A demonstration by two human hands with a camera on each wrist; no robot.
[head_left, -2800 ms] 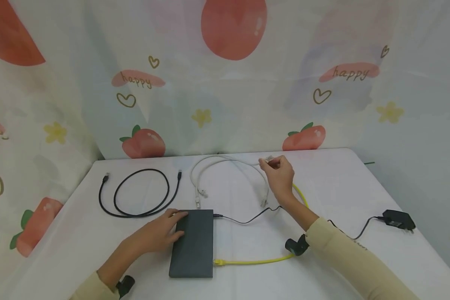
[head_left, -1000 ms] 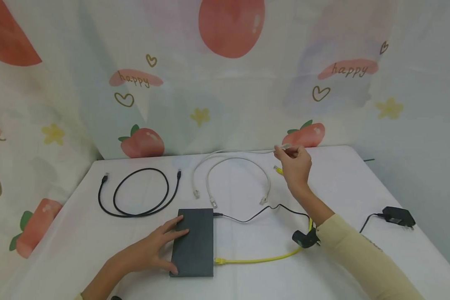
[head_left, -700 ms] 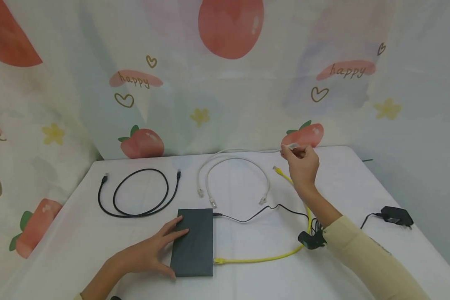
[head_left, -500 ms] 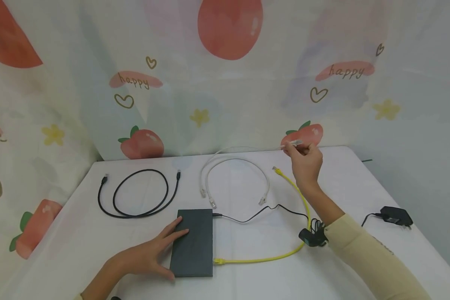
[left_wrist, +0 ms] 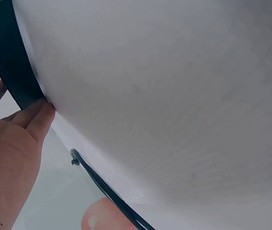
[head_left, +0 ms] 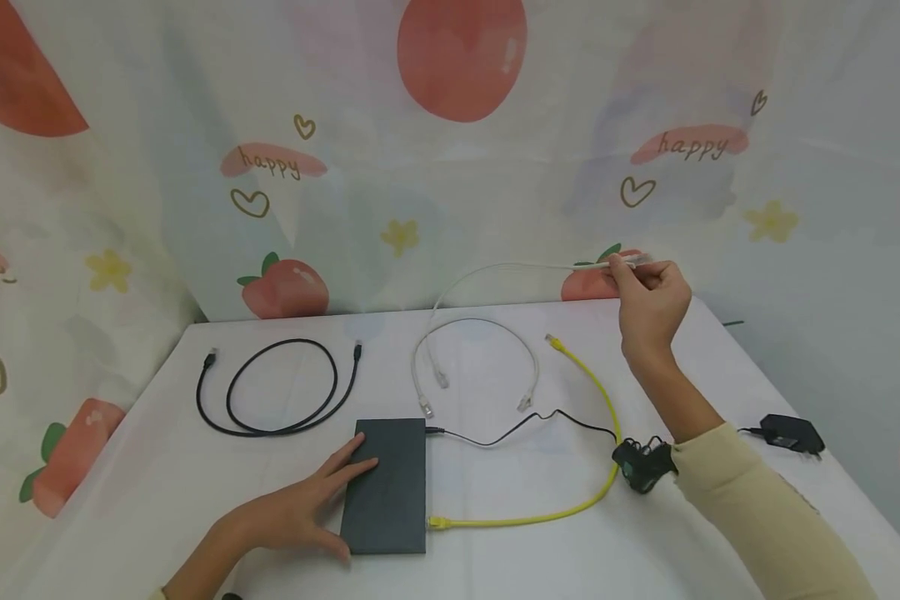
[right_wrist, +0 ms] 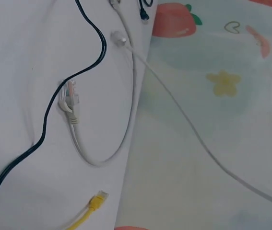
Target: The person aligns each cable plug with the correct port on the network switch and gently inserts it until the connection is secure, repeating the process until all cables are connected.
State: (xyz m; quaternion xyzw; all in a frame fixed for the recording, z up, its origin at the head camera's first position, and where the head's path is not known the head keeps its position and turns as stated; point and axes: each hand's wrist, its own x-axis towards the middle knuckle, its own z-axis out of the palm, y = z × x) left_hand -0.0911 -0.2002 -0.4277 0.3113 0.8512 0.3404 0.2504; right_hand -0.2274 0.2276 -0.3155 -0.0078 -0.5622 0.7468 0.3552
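My right hand (head_left: 626,272) is raised above the table's back right and pinches the plug end of a white cable (head_left: 510,267). That cable arcs through the air, and its other plug (head_left: 442,380) trails on the table. In the right wrist view the raised white cable (right_wrist: 198,139) crosses the curtain. My left hand (head_left: 328,493) rests with straight fingers on the left side of a flat dark box (head_left: 388,492). The left wrist view shows the fingers (left_wrist: 39,120) against the box's edge (left_wrist: 11,62).
A second white cable (head_left: 480,322) lies in an arch behind the box. A yellow cable (head_left: 607,417) runs into the box's right side. A thin black cord (head_left: 510,429) leads towards a power adapter (head_left: 792,433). A looped black cable (head_left: 277,385) lies at the left.
My right hand has lifted the white cable's plug up and to the right. The cable's trailing end slid right across the table. My left hand has stayed on the box.
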